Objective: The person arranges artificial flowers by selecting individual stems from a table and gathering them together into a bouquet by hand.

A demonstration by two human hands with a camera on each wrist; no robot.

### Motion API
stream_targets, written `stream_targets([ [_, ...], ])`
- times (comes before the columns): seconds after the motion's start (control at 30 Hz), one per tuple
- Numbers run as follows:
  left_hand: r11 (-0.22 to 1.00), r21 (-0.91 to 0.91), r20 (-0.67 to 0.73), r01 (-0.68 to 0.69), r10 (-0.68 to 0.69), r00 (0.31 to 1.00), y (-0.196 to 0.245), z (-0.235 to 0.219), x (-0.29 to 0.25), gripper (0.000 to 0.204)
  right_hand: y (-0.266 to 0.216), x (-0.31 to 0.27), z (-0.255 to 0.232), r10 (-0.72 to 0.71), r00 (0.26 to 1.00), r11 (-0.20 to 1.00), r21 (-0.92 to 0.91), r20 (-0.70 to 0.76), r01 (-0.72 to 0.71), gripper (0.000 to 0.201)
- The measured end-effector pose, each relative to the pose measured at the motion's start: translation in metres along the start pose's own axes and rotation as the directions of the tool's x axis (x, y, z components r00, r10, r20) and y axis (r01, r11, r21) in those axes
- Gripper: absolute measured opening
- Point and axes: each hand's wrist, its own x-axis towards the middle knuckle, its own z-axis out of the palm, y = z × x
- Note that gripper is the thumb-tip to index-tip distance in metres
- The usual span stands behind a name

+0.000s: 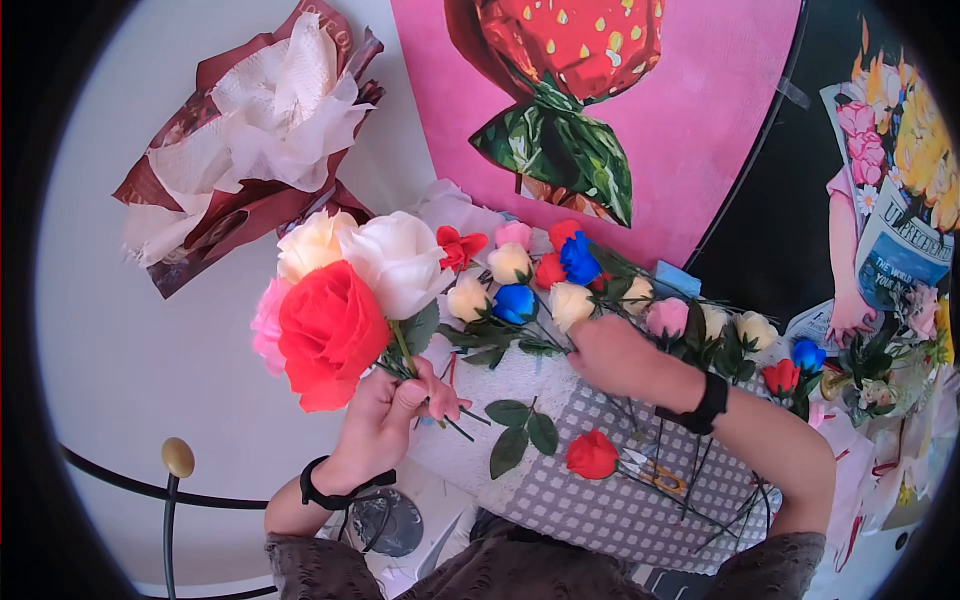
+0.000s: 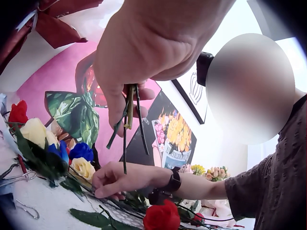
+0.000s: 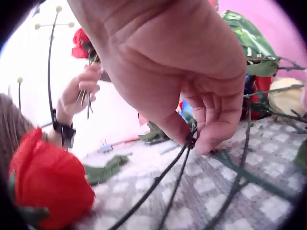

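Note:
My left hand (image 1: 385, 412) grips the stems of a bunch of large artificial roses: a red rose (image 1: 332, 335), a white rose (image 1: 393, 263), a cream one (image 1: 312, 246) and a pink one, partly hidden. Below that hand the cut stem ends (image 2: 127, 122) poke out. Down among smaller roses on the table, my right hand (image 1: 622, 358) pinches thin dark green stems (image 3: 188, 146) between thumb and fingertips. A cream rose (image 1: 571, 305) lies just beyond its fingers. Blue roses (image 1: 514, 304) and red and pink ones lie around it.
A loose red rose (image 1: 592, 455), a leaf sprig (image 1: 510, 440) and orange-handled scissors (image 1: 655, 472) lie on the checked cloth (image 1: 560, 510). Dark red and white wrapping paper (image 1: 270, 130) is at the back left. Behind the flowers stands a pink painting (image 1: 700, 90).

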Motion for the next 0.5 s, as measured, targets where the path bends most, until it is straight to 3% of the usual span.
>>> stream_targets([
  [0.1,1.0,0.009,-0.026,0.022,-0.021,0.999,-0.001,-0.004,-0.009,0.031,0.011,-0.003,-0.028,-0.034,0.999,0.987,0.155,-0.024,0.038,0.018],
  [0.13,0.999,0.025,-0.043,0.039,-0.038,0.998,-0.001,-0.006,-0.01,0.031,0.015,-0.007,-0.037,0.06,0.997,0.881,0.468,0.045,-0.074,0.017],
  [0.17,0.999,0.024,-0.043,0.039,-0.038,0.998,-0.001,-0.007,-0.01,0.031,0.019,-0.013,-0.045,0.127,0.982,0.668,0.72,0.139,-0.188,0.018],
  [0.2,0.999,0.016,-0.042,0.045,-0.045,0.998,-0.002,-0.007,-0.009,0.031,0.021,-0.02,-0.053,0.128,0.982,0.669,0.719,0.139,-0.189,0.018],
  [0.27,0.999,0.005,-0.042,0.051,-0.051,0.998,-0.005,-0.008,-0.007,0.031,0.024,-0.032,-0.067,0.157,0.971,0.36,0.906,0.179,-0.225,0.017],
  [0.3,0.998,-0.025,-0.031,0.059,-0.06,0.998,-0.007,-0.007,-0.005,0.028,0.028,-0.038,-0.068,0.156,0.971,0.363,0.904,0.18,-0.226,0.017],
  [0.4,0.996,-0.061,-0.035,0.065,-0.067,0.997,-0.01,0.004,-0.001,0.023,0.026,-0.058,-0.06,0.227,0.965,0.309,0.949,-0.133,0.058,0.014],
  [0.43,0.996,-0.067,-0.04,0.066,-0.069,0.997,-0.01,0.007,0.0,0.02,0.023,-0.062,-0.054,0.208,0.969,0.306,0.95,-0.136,0.067,0.014],
  [0.5,0.998,-0.028,-0.029,0.05,-0.051,0.998,-0.015,0.006,0.0,0.015,0.016,-0.07,-0.044,0.306,0.889,0.177,0.938,-0.341,0.298,0.013],
])
